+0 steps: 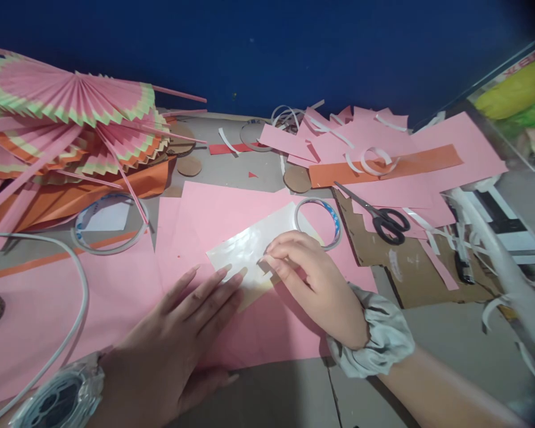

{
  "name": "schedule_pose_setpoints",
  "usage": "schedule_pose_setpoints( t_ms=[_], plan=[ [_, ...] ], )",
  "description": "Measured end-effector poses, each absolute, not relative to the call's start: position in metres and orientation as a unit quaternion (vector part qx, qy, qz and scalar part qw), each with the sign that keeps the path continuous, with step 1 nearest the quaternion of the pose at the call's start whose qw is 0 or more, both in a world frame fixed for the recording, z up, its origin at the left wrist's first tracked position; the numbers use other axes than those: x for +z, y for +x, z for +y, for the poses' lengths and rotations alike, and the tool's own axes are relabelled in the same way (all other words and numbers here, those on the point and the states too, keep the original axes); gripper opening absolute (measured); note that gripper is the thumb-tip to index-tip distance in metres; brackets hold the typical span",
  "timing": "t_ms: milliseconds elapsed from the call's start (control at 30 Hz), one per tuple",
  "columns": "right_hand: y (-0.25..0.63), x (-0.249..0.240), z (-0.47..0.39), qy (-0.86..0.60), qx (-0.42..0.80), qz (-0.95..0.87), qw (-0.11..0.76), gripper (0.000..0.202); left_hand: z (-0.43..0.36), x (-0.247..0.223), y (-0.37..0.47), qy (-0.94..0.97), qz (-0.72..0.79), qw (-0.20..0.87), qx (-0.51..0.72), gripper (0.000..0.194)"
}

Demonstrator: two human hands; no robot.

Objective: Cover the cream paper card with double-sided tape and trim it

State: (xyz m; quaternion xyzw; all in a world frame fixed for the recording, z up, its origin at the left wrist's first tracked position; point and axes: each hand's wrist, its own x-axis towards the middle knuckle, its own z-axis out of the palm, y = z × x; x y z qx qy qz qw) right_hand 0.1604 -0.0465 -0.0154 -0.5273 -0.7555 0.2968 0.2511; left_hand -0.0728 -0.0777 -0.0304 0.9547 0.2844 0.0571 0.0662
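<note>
Our left hand (191, 321) lay flat, empty, fingers extended; our right hand (316, 279) pinched tightly, contents unclear. Light pressure risked the glossy sheet (238, 246) skidding.

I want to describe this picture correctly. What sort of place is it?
Probably a craft work table: pink paper sheets, black-handled scissors and folded paper fans lie on it.

Glossy white rectangular sheet (238, 241), pale yellow visible along its near edge, lies flat and diagonally across overlapping matte pink paper sheets (218, 208), which are themselves spread flat, partly overhung by the tape roll (338, 229) at upper right.
</note>
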Motion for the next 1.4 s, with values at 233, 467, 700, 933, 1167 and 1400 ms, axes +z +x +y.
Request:
schedule_pose_setpoints(
  t_ms=[233, 467, 700, 933, 1167, 1400],
  plan=[
    [0.172, -0.011, -0.045, -0.540, 0.228, -0.731, 0.349, 0.009, -0.077, -0.029, -0.073, 0.956, 0.281, 0.060, 0.063, 0.070],
    [0.199, -0.001, -0.032, -0.620, 0.097, -0.632, 0.454, 0.008, -0.079, -0.029, -0.075, 0.953, 0.287, 0.073, 0.060, 0.069],
    [0.228, -0.003, -0.022, -0.688, 0.018, -0.627, 0.365, 0.010, -0.079, -0.030, -0.075, 0.955, 0.282, 0.075, 0.050, 0.069],
    [0.240, 0.003, -0.019, -0.703, -0.028, -0.666, 0.249, 0.005, -0.080, -0.030, -0.077, 0.957, 0.278, 0.075, 0.039, 0.071],
    [0.248, 0.006, -0.020, -0.727, -0.041, -0.637, 0.254, 0.034, -0.079, -0.031, -0.075, 0.952, 0.289, 0.089, 0.047, 0.069],
    [0.204, 0.004, -0.032, -0.558, 0.125, -0.783, 0.245, 0.013, -0.080, -0.032, -0.075, 0.947, 0.301, 0.098, 0.060, 0.069]
  ],
)
